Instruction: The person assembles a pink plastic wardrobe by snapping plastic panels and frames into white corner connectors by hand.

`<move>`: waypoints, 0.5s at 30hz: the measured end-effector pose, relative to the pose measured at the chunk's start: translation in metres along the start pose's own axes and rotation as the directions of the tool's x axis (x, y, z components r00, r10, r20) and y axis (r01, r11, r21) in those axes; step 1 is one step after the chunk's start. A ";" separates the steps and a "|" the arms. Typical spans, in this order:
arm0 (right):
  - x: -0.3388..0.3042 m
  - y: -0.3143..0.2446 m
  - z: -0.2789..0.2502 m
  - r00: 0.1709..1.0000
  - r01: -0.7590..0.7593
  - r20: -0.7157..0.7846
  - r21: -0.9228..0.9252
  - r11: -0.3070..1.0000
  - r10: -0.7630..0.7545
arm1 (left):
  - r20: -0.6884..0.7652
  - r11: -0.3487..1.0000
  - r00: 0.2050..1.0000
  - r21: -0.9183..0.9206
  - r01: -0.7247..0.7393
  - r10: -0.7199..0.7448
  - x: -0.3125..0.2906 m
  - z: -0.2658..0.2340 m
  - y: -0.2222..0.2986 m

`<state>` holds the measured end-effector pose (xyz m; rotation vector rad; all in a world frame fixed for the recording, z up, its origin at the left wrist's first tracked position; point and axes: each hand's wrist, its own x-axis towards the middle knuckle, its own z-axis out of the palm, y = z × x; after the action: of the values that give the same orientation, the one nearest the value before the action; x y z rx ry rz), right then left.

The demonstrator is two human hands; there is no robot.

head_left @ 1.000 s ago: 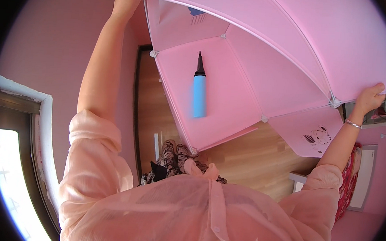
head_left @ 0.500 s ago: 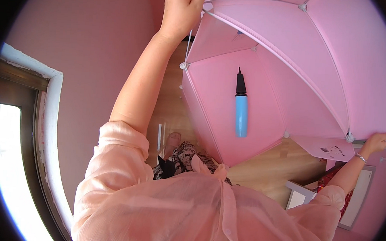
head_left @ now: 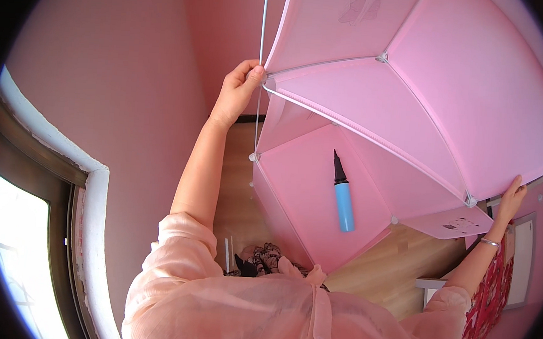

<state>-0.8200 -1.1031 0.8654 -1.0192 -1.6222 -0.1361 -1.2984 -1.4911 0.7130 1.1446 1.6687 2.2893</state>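
A large pink fabric structure (head_left: pixel 426 123) with thin white rods and white joint pieces spreads before me. My left hand (head_left: pixel 241 92) is closed round its upper left corner, thumb on the white corner joint (head_left: pixel 264 79). My right hand (head_left: pixel 511 197), a silver bracelet at its wrist, grips the lower right edge of a pink panel; its fingers are partly hidden. Between my arms, a light blue hand pump (head_left: pixel 344 206) with a black tapered nozzle lies on a pink panel inside the structure. Neither hand touches it.
A wooden floor (head_left: pixel 379 256) shows below the structure. Left of me are a pink wall (head_left: pixel 120 83) and a bright window with a dark frame (head_left: pixel 60 218). At the lower right are red patterned cloth (head_left: pixel 485 310) and a white-framed panel (head_left: pixel 520 262).
The view has shifted, showing more of the structure's upper part. My left hand appears lower, at the corner joint. The pump appears lower and slightly tilted. My right hand stays at the right edge.
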 end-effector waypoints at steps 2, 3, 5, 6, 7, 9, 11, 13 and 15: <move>-0.024 -0.029 -0.015 0.998 -0.040 -0.055 -0.155 0.987 0.032 | -0.070 0.986 0.996 0.162 -0.039 0.051 -0.002 0.003 -0.008; -0.038 -0.051 -0.028 0.992 -0.017 -0.127 -0.203 0.979 -0.009 | -0.034 0.961 0.996 0.269 -0.065 0.077 -0.003 0.011 -0.001; -0.072 -0.091 -0.016 0.977 0.119 -0.157 -0.165 0.979 -0.146 | -0.004 0.909 0.995 0.406 -0.092 0.102 -0.010 -0.004 0.005; -0.088 -0.111 -0.012 0.982 0.185 -0.039 -0.046 0.982 -0.187 | 0.013 0.901 0.995 0.423 -0.094 0.097 -0.009 -0.009 0.005; -0.106 -0.133 -0.004 0.968 0.233 0.074 0.084 0.969 -0.239 | 0.014 0.900 0.994 0.423 -0.101 0.105 -0.008 -0.015 0.007; -0.147 -0.177 0.013 0.849 0.445 0.250 0.136 0.885 -0.465 | 0.112 0.871 0.990 0.472 -0.133 0.091 -0.004 -0.025 0.010; -0.173 -0.205 0.023 0.632 0.618 0.416 0.238 0.749 -0.654 | 0.217 0.883 0.975 0.447 -0.141 0.045 0.005 -0.031 0.015; -0.189 -0.226 0.034 0.476 0.697 0.474 0.312 0.646 -0.741 | 0.382 0.875 0.923 0.432 -0.220 0.044 0.014 -0.032 0.020; -0.198 -0.240 0.048 0.436 0.720 0.461 0.336 0.607 -0.772 | 0.366 0.812 0.927 0.516 -0.272 0.079 0.018 -0.029 0.023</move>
<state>-1.0235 -1.3288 0.7829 -0.1467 -2.5534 -0.3826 -1.3209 -1.5149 0.7378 1.7468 2.2292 1.5702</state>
